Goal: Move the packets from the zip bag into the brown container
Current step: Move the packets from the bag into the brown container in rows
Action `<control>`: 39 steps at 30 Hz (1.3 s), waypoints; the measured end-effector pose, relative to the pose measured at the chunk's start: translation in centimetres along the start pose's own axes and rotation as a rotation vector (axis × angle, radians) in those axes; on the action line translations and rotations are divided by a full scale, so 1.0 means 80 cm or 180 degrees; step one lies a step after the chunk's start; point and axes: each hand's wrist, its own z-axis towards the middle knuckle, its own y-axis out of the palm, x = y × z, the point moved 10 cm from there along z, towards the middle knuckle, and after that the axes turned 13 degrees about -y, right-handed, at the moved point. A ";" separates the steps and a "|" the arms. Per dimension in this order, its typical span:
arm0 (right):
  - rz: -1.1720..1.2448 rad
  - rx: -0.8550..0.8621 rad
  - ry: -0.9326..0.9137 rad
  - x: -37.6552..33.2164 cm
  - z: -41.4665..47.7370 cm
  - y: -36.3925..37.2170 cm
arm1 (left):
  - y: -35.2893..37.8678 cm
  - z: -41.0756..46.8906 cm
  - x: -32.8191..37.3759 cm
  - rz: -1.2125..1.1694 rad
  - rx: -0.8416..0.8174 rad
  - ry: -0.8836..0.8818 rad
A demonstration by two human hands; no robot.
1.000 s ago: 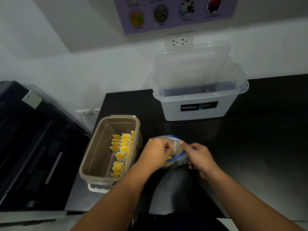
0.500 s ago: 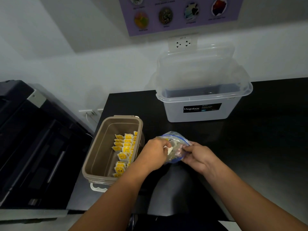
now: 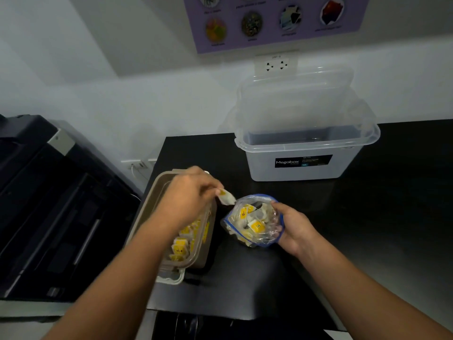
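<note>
Since half a second ago the left grip (image 3: 191, 195) has come out of the bag's mouth and swung left; it now hangs over the far end of the container, and the right grip (image 3: 294, 229) has slid round to the bag's right side.

Widest of all is the black glossy counter (image 3: 380, 217), which carries everything else. To its left stands a big dark office machine (image 3: 61, 204), off the counter. On the wall above hangs a purple poster with round pictures (image 3: 269, 20). At the back of the counter sits a clear plastic storage box with a black label (image 3: 264, 168), its clear lid (image 3: 294, 101) propped upright behind it.

Near the counter's left edge lies the brown rectangular plastic container (image 3: 147, 209), open, with a row of yellow-and-white packets (image 3: 181, 244) standing along its right wall. Just beside it on the right is the clear zip bag with a blue seal (image 3: 255, 238), mouth open and turned upward. The right grip holds the bag by its right side, fingers curled round the plastic. More yellow-and-white packets in the bag (image 3: 257, 227) show through.

Smallest is the single pale packet (image 3: 226, 198), blurred, pinched at the left grip's fingertips between container and bag.
</note>
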 end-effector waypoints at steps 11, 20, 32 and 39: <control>-0.0132 -0.0061 -0.0049 0.005 0.007 0.009 | 0.001 0.030 -0.127 0.2487 -0.1214 -0.0635; -0.0238 -0.0073 -0.0113 0.002 0.006 0.007 | 0.058 0.026 -0.156 0.3028 -0.1405 -0.0643; -0.0246 -0.0071 -0.0138 0.003 0.005 0.007 | 0.067 0.041 -0.161 0.3149 -0.1244 -0.0684; -0.0251 -0.0106 -0.0116 0.005 0.006 0.008 | 0.068 0.040 -0.167 0.3134 -0.1300 -0.0760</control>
